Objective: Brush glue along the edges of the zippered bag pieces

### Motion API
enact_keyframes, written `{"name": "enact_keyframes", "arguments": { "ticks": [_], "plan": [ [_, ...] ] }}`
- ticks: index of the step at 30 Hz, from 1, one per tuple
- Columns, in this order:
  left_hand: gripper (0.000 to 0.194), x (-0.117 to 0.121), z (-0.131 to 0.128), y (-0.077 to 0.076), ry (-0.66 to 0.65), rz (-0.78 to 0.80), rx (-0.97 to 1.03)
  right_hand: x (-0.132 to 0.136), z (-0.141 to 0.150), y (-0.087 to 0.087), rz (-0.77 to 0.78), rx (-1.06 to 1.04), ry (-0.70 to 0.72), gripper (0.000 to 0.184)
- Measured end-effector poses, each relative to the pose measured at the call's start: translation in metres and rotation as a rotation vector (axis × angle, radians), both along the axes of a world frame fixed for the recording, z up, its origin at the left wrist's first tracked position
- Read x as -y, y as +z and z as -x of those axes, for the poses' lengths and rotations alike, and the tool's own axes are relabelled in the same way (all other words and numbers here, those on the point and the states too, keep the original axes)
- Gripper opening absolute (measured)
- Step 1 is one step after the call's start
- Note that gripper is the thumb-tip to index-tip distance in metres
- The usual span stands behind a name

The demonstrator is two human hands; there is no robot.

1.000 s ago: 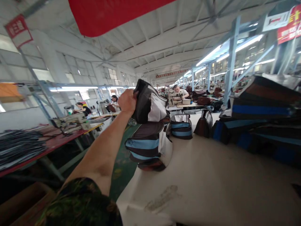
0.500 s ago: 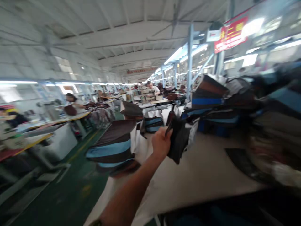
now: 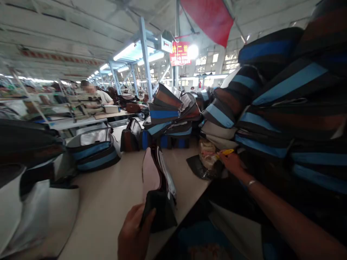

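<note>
Workshop hall: wide, under a pale ceiling (image 3: 67, 39); its far left end is blurred past making out.
Tabletop: pale (image 3: 103, 195), cut off by the bottom edge.
Piles on the right: dark bands (image 3: 271, 122) with blue and brown stripes, heaped high; the right edge crops them and their lower parts sink into shadow.
Left-edge pieces: dark and pale panels (image 3: 61, 213), cropped, so their full shape is hidden.
Middle pile: striped bands (image 3: 165, 113) at the table's far side.
Blue-striped loop: upright band (image 3: 94, 155) on the left of the tabletop.
Held piece: dark outside, pinkish lining (image 3: 150, 173), over the middle of the tabletop; its near end is in the left hand, and whether its underside touches the table is unclear.
Left hand: thumb and fingers (image 3: 135, 227) pinching the dark near end, some fingers hidden.
Right hand: fingers (image 3: 231, 162) closed around the yellow tool, below a metal bracelet (image 3: 251, 182).
Wrapped bundle: shiny (image 3: 207, 153), just beside the tool, contents unclear.
Yellow tool: slim (image 3: 226, 152), partly covered by the hand, exact kind unclear.
</note>
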State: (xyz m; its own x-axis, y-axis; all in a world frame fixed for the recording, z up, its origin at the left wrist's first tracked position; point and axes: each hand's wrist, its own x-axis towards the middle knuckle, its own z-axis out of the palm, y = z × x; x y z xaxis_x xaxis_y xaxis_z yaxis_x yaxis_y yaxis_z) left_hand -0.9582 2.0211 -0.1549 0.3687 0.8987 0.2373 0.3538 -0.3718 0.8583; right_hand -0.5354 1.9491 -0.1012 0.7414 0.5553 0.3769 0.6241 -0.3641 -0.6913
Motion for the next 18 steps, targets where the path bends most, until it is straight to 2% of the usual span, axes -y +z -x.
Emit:
{"name": "enact_keyframes", "arguments": {
  "ticks": [5, 9, 13, 18],
  "plan": [
    [0.022, 0.001, -0.016, 0.0, -0.039, -0.02, 0.012, -0.039, -0.029, -0.043, 0.177, 0.032, 0.095, 0.022],
    [0.025, -0.004, -0.028, -0.001, -0.11, -0.051, -0.003, -0.052, -0.048, -0.064, 0.191, 0.043, 0.119, 0.022],
    [0.028, -0.008, -0.04, 0.005, -0.147, -0.09, -0.007, -0.047, -0.058, -0.07, 0.093, 0.071, 0.122, 0.026],
    [0.026, -0.009, -0.057, 0.024, -0.21, -0.125, 0.066, -0.02, -0.043, -0.083, -0.031, 0.132, 0.269, 0.027]
  ]
}}
